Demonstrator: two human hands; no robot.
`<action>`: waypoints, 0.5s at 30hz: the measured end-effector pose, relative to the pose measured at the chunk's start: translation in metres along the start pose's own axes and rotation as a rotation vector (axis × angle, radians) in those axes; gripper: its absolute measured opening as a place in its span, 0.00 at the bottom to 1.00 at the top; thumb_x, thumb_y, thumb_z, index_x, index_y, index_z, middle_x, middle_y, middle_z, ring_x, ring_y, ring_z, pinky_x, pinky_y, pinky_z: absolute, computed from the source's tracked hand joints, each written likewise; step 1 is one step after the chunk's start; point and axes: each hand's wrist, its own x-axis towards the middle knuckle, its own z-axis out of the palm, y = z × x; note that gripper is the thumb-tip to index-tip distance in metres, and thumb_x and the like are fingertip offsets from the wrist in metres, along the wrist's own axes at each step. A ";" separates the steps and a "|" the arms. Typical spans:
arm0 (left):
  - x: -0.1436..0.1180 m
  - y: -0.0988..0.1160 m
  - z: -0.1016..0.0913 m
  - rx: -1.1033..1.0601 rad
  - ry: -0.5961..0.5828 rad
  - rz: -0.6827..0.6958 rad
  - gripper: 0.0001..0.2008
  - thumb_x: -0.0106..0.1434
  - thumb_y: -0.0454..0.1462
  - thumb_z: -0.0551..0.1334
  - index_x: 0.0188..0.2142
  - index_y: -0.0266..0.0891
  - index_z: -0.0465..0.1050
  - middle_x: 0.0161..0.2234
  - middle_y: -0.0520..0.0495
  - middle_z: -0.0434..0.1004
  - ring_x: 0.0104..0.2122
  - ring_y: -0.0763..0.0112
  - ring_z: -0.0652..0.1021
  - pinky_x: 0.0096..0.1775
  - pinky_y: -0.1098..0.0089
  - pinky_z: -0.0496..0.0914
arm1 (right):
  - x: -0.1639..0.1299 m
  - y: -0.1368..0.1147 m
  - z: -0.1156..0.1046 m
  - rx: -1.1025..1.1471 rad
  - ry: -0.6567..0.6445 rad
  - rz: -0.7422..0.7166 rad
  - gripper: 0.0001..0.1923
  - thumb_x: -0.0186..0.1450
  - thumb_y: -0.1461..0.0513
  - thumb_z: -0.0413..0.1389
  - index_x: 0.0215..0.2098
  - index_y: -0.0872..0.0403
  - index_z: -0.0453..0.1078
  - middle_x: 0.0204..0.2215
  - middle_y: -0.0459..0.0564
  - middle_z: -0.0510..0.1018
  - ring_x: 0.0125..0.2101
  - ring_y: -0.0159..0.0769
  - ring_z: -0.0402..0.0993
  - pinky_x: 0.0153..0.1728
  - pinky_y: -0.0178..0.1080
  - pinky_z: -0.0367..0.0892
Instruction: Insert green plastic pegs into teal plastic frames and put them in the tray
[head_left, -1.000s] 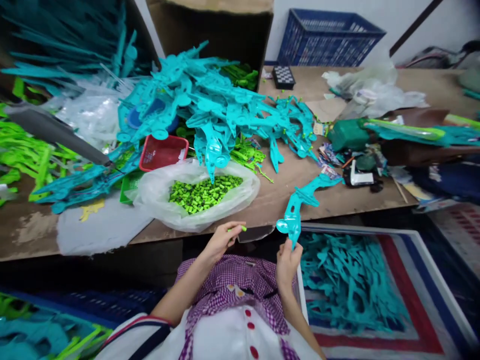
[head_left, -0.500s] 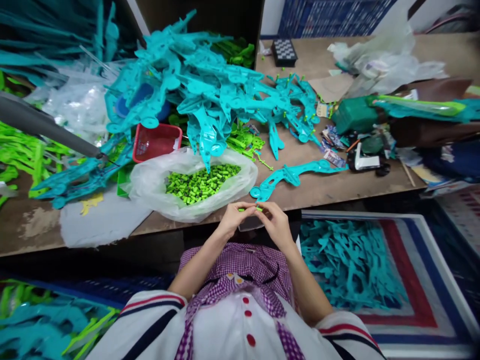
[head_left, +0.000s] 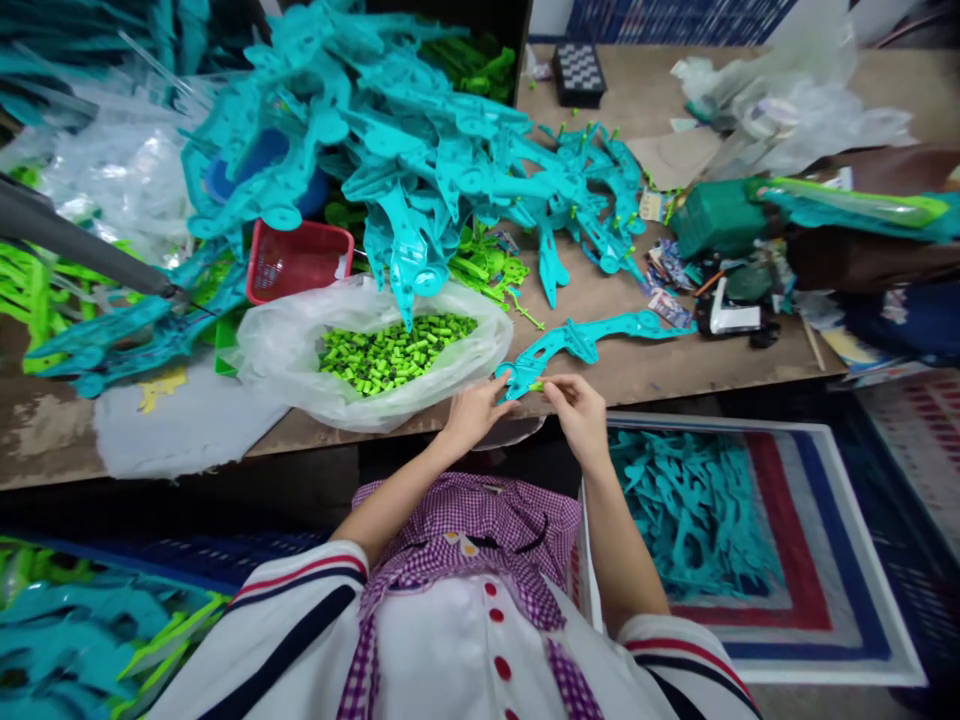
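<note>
A long turquoise plastic part lies slantwise near the table's front edge. My left hand grips its near end, thumb and fingers closed around it. In a fingertip pinch, my right hand holds a small yellow-green plastic piece against or right beside that same end; exact contact is too small to make out. Left of the part sits an open clear plastic bag with many short green-and-black cylinders inside.
Turquoise parts are heaped behind the bag, beside a red basket. Small clutter and a green container stand to the right. Below the table on my right, a white-framed crate holds more turquoise parts.
Both hands have moved forward from near the table edge to the turquoise part's near end. My left hand has taken hold of it; the green piece is now in my right fingers.
</note>
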 end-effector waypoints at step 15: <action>0.013 0.002 0.004 0.127 -0.114 -0.019 0.28 0.64 0.47 0.61 0.62 0.44 0.65 0.40 0.43 0.79 0.40 0.59 0.78 0.40 0.69 0.66 | 0.025 0.005 0.011 0.002 -0.047 0.092 0.21 0.59 0.43 0.58 0.34 0.50 0.62 0.18 0.38 0.69 0.16 0.28 0.65 0.17 0.31 0.60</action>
